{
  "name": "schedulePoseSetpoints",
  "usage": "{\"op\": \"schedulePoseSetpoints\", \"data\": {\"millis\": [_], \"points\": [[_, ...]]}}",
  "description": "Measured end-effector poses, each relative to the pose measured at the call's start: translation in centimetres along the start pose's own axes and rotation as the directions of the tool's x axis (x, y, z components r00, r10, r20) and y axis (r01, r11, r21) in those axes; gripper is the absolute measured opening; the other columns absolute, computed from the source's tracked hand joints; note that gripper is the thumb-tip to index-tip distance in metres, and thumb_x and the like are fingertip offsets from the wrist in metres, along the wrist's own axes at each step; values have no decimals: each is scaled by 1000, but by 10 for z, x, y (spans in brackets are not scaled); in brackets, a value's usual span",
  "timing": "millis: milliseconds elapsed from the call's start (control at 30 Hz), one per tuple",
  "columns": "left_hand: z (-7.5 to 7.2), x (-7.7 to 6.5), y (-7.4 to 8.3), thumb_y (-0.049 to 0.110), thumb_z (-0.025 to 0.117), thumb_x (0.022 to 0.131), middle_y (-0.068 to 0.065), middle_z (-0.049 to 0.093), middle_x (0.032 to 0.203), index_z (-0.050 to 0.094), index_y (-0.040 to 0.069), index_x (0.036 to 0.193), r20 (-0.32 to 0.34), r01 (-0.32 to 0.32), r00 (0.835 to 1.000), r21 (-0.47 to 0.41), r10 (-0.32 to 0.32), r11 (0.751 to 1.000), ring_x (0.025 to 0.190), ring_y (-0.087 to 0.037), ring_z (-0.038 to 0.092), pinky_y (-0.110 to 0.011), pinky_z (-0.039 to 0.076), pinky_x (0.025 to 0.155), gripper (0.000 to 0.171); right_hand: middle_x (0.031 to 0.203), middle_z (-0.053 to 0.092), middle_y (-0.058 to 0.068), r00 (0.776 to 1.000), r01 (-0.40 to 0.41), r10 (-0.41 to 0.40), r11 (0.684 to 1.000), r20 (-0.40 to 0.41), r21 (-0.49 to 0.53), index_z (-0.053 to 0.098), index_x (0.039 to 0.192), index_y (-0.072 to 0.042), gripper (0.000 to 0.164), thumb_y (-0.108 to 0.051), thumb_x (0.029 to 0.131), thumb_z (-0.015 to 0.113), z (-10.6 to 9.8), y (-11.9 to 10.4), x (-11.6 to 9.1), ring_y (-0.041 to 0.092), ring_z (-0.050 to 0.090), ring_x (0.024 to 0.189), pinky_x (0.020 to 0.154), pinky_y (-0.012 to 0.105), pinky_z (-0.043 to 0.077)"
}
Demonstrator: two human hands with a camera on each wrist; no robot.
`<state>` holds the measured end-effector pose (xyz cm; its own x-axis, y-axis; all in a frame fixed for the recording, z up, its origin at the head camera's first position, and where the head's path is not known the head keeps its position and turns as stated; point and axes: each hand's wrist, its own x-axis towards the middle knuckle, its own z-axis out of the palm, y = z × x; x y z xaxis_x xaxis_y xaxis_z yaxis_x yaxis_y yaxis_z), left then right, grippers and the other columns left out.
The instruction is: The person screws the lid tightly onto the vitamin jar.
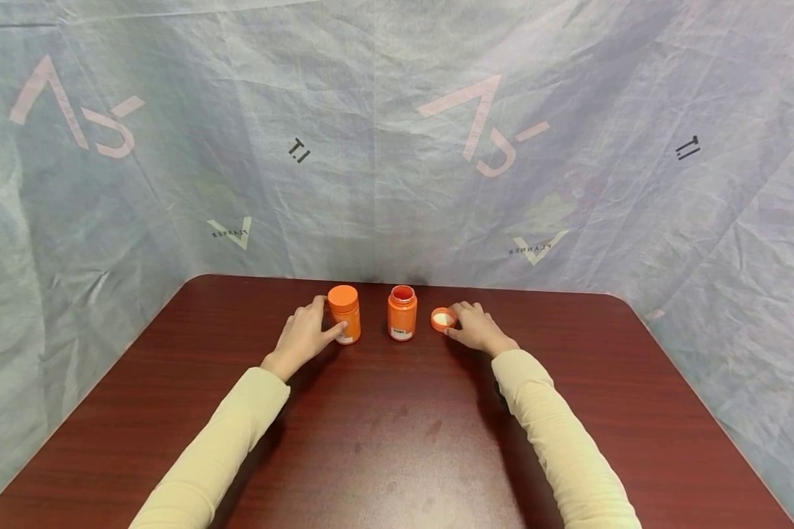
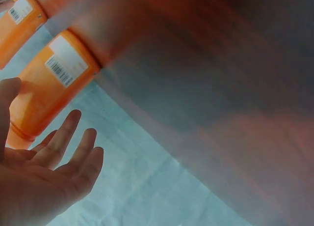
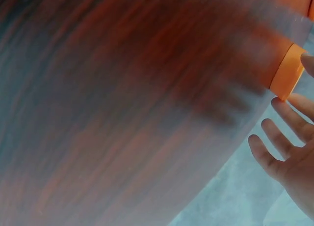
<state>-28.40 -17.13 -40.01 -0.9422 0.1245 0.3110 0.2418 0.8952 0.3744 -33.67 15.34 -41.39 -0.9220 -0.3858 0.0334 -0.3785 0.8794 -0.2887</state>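
Desk (image 1: 397, 411), reddish-brown; contents along the far side, left to right:
1. Left hand (image 1: 301, 334), cream sleeve (image 1: 218, 444): fingers loosely extended, thumb overlapping the front of item 2 in the left wrist view; pressure cannot be told.
2. Capped bottle (image 1: 353, 312), orange, upright, barcode label low on its side.
3. Uncapped bottle (image 1: 402, 314), orange, upright, mouth upward; well clear of both hands.
4. Lid (image 1: 443, 319), orange, flat, pale inside uppermost, just right of item 3.
5. Right hand (image 1: 479, 328), likewise sleeved: fingers spread loosely, thumb and forefinger at the lid's right edge; whether they press cannot be told.
Backdrop: grey printed sheet (image 1: 370, 184).
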Motion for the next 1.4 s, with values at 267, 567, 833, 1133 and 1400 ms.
{"op": "schedulePoseSetpoints", "data": {"millis": [267, 567, 833, 1133, 1400], "points": [[-13, 6, 6, 43, 62, 83, -23, 55, 121, 39, -2, 129, 17, 10, 1000, 5, -10, 1000, 101, -40, 55, -51, 43, 87, 69, 131, 46, 18, 1000, 3, -3, 1000, 3, 11, 44, 131, -1, 56, -31, 86, 61, 2, -1, 2, 38, 40, 117, 94, 56, 34], [-19, 14, 15, 45, 61, 83, -19, 54, 122, 41, 1, 128, 5, -21, 1000, 24, 21, 1000, 104, -39, 52, -51, 39, 91, 66, 130, 48, 17, 999, 35, -35, 999, -15, -21, 47, 130, -3, 53, -28, 86, 62, 2, -3, 3, 39, 42, 115, 90, 57, 37], [-22, 18, 27, 45, 61, 83, -17, 53, 124, 41, 3, 129, 0, -40, 999, 68, 41, 997, 108, -38, 49, -50, 37, 90, 65, 120, 54, 14, 998, 36, -37, 999, -59, -20, 53, 119, -4, 42, -24, 84, 64, 3, -2, 3, 36, 46, 109, 87, 56, 38], [-21, 19, 35, 43, 62, 83, -18, 53, 122, 42, 3, 129, -32, -68, 997, 123, 73, 990, 110, -38, 46, -49, 36, 89, 64, 125, 53, 16, 999, 15, -16, 1000, -36, -17, 48, 125, -3, 49, -26, 84, 64, 7, -1, 6, 36, 45, 110, 89, 54, 37], [-21, 21, 41, 40, 63, 83, -17, 52, 125, 43, 3, 129, -48, -98, 993, 165, 107, 982, 110, -37, 45, -48, 36, 89, 62, 127, 50, 17, 1000, 4, -5, 999, -22, -33, 48, 128, -3, 54, -28, 83, 65, 6, -2, 6, 36, 44, 113, 91, 55, 36]]}}
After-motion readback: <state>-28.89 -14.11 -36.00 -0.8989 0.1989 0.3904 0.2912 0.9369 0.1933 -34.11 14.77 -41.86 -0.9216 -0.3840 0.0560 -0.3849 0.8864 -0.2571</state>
